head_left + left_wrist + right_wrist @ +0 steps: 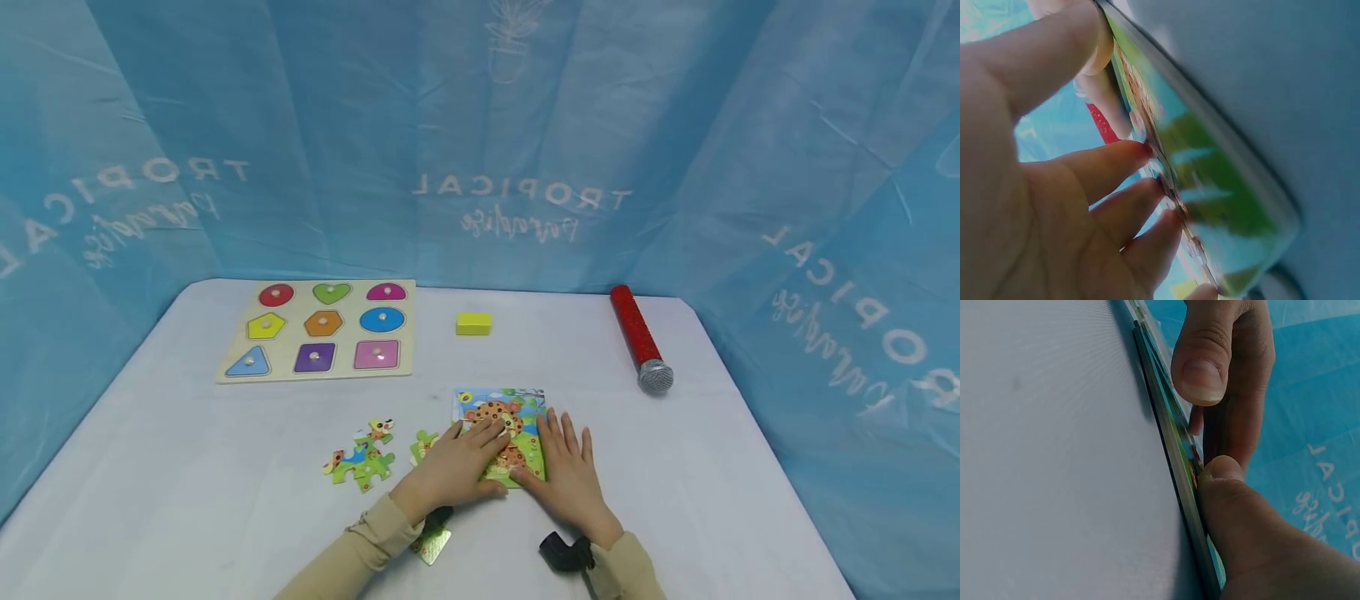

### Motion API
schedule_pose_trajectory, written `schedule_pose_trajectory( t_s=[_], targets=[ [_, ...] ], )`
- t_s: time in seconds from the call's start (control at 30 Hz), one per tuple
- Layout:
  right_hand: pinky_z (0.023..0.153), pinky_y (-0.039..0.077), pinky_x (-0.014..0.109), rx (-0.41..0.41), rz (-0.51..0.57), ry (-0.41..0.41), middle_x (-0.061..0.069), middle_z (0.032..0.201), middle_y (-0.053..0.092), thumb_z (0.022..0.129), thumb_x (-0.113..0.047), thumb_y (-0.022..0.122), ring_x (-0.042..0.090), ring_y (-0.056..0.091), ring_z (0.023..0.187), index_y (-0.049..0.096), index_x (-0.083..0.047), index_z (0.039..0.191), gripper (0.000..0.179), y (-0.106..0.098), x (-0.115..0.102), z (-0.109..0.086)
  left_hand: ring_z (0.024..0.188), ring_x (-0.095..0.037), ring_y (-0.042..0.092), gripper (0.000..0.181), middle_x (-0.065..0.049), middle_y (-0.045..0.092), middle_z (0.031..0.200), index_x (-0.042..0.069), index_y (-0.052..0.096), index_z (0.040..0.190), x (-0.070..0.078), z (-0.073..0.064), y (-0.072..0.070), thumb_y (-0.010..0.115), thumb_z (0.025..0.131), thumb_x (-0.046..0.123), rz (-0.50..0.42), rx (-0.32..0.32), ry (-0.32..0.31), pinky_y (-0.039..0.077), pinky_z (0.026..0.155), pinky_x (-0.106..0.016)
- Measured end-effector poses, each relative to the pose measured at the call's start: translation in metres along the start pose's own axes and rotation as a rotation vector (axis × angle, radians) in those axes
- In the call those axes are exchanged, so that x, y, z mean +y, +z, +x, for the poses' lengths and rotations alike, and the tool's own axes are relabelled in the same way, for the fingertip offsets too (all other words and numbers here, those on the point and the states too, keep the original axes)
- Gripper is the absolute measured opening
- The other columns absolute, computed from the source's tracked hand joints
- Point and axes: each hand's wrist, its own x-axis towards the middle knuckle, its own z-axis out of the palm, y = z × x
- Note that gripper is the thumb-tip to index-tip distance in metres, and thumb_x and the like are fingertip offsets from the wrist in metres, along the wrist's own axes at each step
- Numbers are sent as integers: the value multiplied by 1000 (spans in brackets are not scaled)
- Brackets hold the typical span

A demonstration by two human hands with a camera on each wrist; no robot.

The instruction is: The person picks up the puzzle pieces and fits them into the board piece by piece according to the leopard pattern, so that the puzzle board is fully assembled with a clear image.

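A square jigsaw puzzle [531,407] with a spotted animal on it lies flat on the table, partly hidden by both hands. My left hand [459,465] reaches across its left side, and in the left wrist view the fingertips [1138,150] touch the picture. At the right edge is my right hand [567,485], its fingers extended along that side and its thumb [1229,494] resting on the near edge. Loose jigsaw pieces [367,463] lie in a cluster to the left. Another piece [422,444] shows beside the left hand, partly covered.
A wooden shape board [347,350] with knobbed shapes stands at the back left. Behind the puzzle sits a yellow block [473,324]. A red microphone [636,333] lies at the back right. Near the left wrist is a small shiny piece [433,546]. Blue curtain [525,125] surrounds the table.
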Motion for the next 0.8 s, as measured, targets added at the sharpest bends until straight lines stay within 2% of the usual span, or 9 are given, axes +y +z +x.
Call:
schedule_pose_trajectory(
  t_s=[0.27,0.53,0.63,0.8],
  targets=[
    [116,4,64,-7,2,6,20,158,24,86,-54,62,41,16,148,31,0,150,90,-1,-3,1,142,-25,38,63,-5,41,153,14,49,143,0,-1,0,61,90,48,3,15,-15,35,110,-56],
    [116,2,63,-22,17,13,20,159,22,86,-53,61,41,13,149,29,1,151,90,-2,-3,0,141,-22,41,60,-1,44,152,18,47,145,-2,2,3,55,94,48,45,33,-50,33,111,-58],
    [116,2,64,-20,25,9,21,159,22,86,-53,62,42,13,149,29,1,150,90,-3,-3,0,141,-23,40,60,-1,44,152,18,46,145,-4,2,4,55,94,47,22,37,-50,32,111,-58],
    [116,3,64,-21,28,8,20,159,21,87,-54,61,41,13,149,28,0,151,90,-3,-4,-1,143,-28,36,63,-7,40,154,13,45,146,-11,-2,3,57,93,47,-42,21,-66,30,112,-59]
  ],
)
